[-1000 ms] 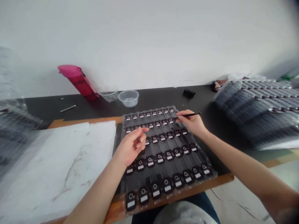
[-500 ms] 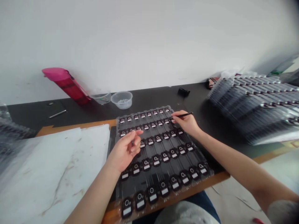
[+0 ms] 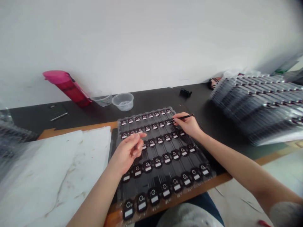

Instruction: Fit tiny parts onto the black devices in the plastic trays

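A clear plastic tray lies in front of me, filled with rows of small black oval parts, each bearing a ring and a pale rectangle. My right hand is at the tray's far right, closed on slim black tweezers. Their tips point down and left at a part near the right end of the second row from the back. Over the tray's left side hovers my left hand, fingers curled, with thumb and index finger close together. Whatever it may hold is hidden.
Behind the tray stands a clear round tub of tiny pieces, beside another clear container. A pink pouch leans on the wall. Stacked trays rise at right; white sheets lie left. A metal rod is farther back.
Almost nothing differs. My right hand and the tweezers have shifted very slightly left, staying at the same row. My left hand keeps its curled pose, and the view has moved a touch.
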The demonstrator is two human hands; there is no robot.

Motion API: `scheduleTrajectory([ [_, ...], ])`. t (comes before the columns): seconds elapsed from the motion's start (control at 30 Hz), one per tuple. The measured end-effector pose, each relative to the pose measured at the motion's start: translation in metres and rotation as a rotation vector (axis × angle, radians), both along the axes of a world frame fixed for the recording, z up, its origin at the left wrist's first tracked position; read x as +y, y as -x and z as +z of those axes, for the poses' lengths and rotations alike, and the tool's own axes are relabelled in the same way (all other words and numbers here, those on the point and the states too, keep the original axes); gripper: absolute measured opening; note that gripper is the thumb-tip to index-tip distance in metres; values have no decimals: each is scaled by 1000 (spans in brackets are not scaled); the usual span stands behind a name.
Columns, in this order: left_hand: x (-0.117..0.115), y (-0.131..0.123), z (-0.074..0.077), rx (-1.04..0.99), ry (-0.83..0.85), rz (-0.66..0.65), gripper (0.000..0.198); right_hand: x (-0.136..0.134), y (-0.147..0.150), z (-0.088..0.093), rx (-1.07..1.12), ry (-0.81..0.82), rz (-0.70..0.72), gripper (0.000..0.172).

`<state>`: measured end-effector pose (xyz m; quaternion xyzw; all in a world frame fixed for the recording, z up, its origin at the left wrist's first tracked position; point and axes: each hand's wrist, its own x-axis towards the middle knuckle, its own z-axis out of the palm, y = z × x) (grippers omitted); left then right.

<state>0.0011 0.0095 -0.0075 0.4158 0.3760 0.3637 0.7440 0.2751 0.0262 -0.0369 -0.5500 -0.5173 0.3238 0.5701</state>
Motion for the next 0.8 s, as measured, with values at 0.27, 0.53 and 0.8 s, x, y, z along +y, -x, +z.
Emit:
scheduleTrajectory([
  [0.27, -3, -20, 7, 441, -235, -141, 37, 0, -2, -6, -43, -27, 2, 19],
  [0.53, 47, -88, 16, 983, -905, -398, 36, 1, -3, -7, -173, -83, -20, 13],
  [0.8, 68, -128, 4, 1421, -1106, -509, 43, 3, -4, -11, -209, -131, -40, 11],
])
